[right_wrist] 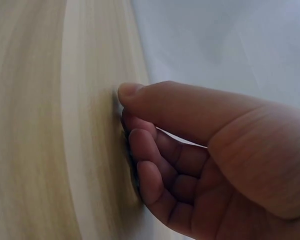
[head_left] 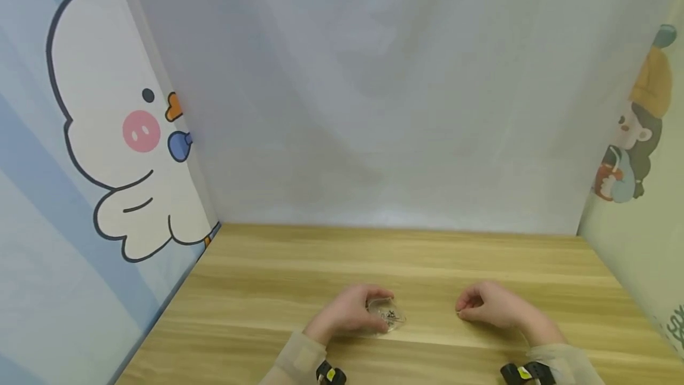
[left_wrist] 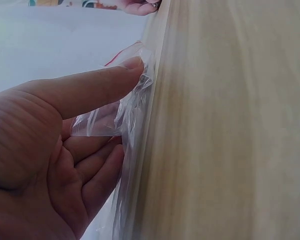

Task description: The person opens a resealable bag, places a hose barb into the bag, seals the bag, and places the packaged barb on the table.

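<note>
My left hand (head_left: 350, 311) holds a small clear zip bag (left_wrist: 102, 120) between thumb and fingers, low at the tabletop. A red line runs along the bag's edge in the left wrist view. Inside the bag lie several small dark metal pieces (head_left: 392, 315), too small to name surely. To the right, my right hand (head_left: 491, 306) is just above the table, thumb and index finger pinched together, other fingers curled. A tiny metal piece (left_wrist: 155, 5) shows at its fingertips; its kind cannot be made out. The hands are apart.
The wood-grain table (head_left: 299, 254) meets a pale grey curtain (head_left: 395, 106) at the back. Printed side panels flank it, with a white cartoon duck (head_left: 101, 76) on the left and a cartoon figure (head_left: 636, 135) on the right. Both wrists wear black cameras.
</note>
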Demonstrator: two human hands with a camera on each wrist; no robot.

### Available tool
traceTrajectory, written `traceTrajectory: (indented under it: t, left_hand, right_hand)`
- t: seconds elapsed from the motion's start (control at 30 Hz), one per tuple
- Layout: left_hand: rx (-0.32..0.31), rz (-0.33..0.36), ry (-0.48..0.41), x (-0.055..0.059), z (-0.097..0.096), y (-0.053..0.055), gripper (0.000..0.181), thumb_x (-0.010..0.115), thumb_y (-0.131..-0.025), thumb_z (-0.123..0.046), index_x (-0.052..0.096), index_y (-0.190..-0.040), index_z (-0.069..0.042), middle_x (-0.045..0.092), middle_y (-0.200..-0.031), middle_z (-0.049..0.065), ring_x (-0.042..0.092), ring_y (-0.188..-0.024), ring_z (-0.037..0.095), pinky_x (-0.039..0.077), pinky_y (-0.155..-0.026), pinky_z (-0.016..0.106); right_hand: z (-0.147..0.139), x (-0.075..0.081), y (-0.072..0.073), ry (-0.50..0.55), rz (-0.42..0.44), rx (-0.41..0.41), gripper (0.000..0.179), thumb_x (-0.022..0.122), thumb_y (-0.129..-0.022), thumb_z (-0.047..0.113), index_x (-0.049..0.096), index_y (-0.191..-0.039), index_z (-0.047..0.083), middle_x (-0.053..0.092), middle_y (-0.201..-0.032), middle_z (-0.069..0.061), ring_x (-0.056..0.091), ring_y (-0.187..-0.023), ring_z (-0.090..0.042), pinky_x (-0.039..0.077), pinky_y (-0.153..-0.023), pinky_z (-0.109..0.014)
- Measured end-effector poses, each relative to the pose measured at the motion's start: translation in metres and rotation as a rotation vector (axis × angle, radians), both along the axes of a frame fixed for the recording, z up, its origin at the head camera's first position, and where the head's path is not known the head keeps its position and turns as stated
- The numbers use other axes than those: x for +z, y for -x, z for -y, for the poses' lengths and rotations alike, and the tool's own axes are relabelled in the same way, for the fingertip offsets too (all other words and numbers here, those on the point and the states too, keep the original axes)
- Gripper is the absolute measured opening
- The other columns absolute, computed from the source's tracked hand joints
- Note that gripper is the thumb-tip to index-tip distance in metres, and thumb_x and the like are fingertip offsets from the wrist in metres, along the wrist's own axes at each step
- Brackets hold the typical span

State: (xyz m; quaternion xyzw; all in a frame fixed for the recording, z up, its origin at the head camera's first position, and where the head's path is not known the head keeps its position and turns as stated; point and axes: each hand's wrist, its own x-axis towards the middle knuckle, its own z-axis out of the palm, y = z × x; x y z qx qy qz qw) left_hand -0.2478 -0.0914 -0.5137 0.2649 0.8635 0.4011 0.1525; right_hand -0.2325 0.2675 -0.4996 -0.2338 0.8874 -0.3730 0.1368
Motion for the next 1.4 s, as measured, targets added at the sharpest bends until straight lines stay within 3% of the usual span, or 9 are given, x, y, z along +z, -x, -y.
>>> traceTrajectory:
  t: [0.8, 1.4]
  left_hand:
    - [-0.008, 0.001, -0.019, -0.0031, 0.0008, 0.0014, 0.063, 0.096, -0.076, -0.021, 0.074, -0.135, -0.019, 0.07, -0.136, -0.01, 0.062, -0.125, 0.017, 0.048, -0.111, 0.044]
    - [0.0, 0.015, -0.009, 0.0016, 0.0005, -0.0008, 0.063, 0.096, -0.076, -0.021, 0.074, -0.136, -0.02, 0.069, -0.138, -0.009, 0.063, -0.123, 0.016, 0.049, -0.11, 0.043]
  right_hand:
    - [0.0011, 0.0015, -0.0008, -0.006, 0.002, -0.022, 0.007, 0.081, -0.095, 0.015, 0.076, -0.095, 0.01, 0.072, -0.088, 0.006, 0.065, -0.081, -0.006, 0.054, -0.072, -0.027]
    - [0.0017, 0.0048, -0.0019, -0.012, 0.002, -0.029, 0.008, 0.08, -0.096, 0.015, 0.076, -0.098, 0.009, 0.072, -0.09, 0.005, 0.064, -0.082, -0.006, 0.054, -0.073, -0.028]
